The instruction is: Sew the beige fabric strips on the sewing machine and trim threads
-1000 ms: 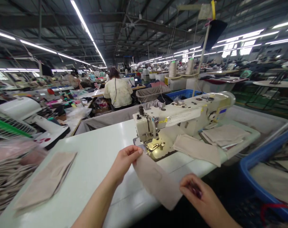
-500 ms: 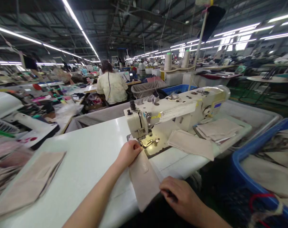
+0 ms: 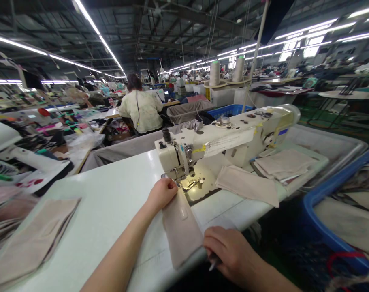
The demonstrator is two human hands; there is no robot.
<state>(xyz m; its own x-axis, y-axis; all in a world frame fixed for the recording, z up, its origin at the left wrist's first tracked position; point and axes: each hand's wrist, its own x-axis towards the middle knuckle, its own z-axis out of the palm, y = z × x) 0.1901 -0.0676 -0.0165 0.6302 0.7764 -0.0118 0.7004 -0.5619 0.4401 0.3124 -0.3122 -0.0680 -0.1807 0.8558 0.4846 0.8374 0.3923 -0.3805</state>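
My left hand (image 3: 163,195) is closed in a pinch on the upper end of a beige fabric piece (image 3: 182,239), right beside the presser foot of the sewing machine (image 3: 214,142). The piece lies lengthwise on the pale tabletop, its lower end at the front edge. A small glossy strip (image 3: 183,213) shows on its surface. My right hand (image 3: 229,253) is curled by the piece's lower right edge, fingertips at the cloth. From under its fingers sticks the pale pointed tip of a small tool (image 3: 214,263); the rest is hidden in my palm.
Folded beige pieces (image 3: 248,184) lie right of the needle, with another stack (image 3: 284,164) behind. More folded cloth (image 3: 35,239) lies at the left. A blue basket (image 3: 312,207) of fabric stands at the right. Ahead, a person (image 3: 141,106) sits facing away.
My view has shifted slightly. My right hand has turned a little, and the tool's pale tip now shows below its fingers. My left hand keeps its pinch beside the presser foot.
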